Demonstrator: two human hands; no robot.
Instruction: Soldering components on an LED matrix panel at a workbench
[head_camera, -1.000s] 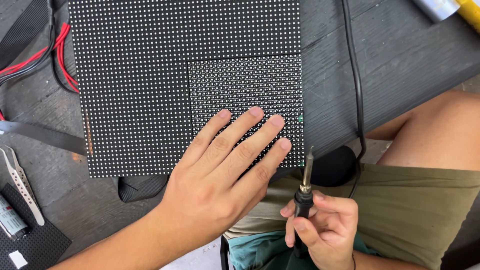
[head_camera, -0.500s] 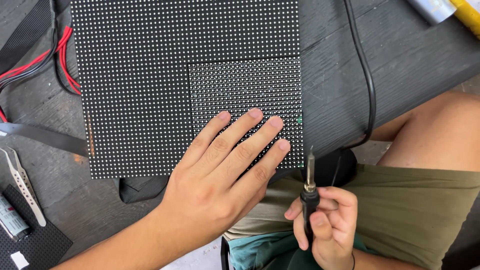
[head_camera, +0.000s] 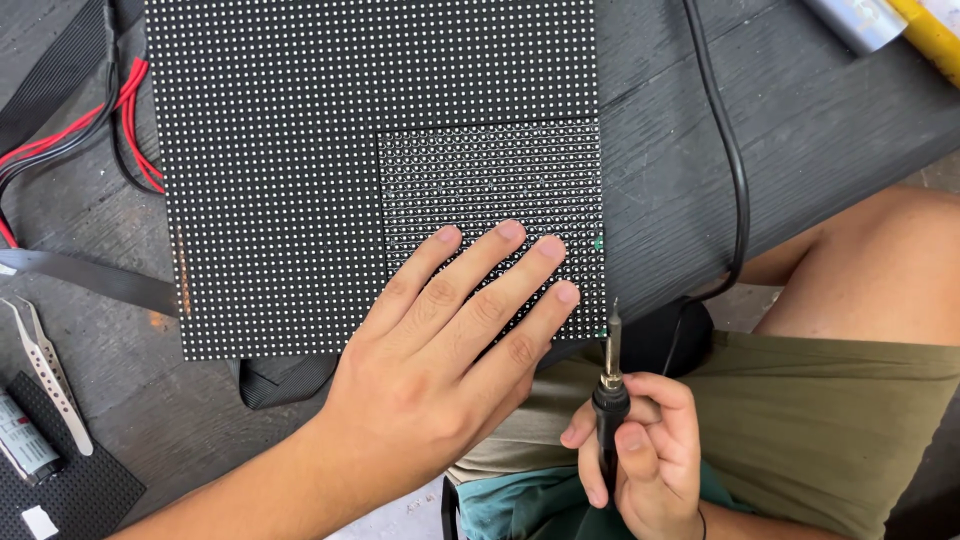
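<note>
A small square black panel studded with a dense grid of pale dots (head_camera: 490, 185) lies in the middle of the frame, set on the lower right corner of a larger black dotted panel (head_camera: 280, 170) that fills the upper centre. The left hand (head_camera: 440, 355) rests flat on the small panel, fingers spread and straight, gripping nothing. Just right of it, at the lower centre, the right hand (head_camera: 645, 450) is closed around the black handle of a soldering iron (head_camera: 610, 375), whose metal tip points up and sits just beside the small panel's lower right corner; whether it touches cannot be told. A black cable (head_camera: 735, 170) runs down the dark wooden table (head_camera: 800, 110) on the right. Red and black wires (head_camera: 120, 120) lie at the upper left, and metal tweezers (head_camera: 45, 370) at the lower left.
</note>
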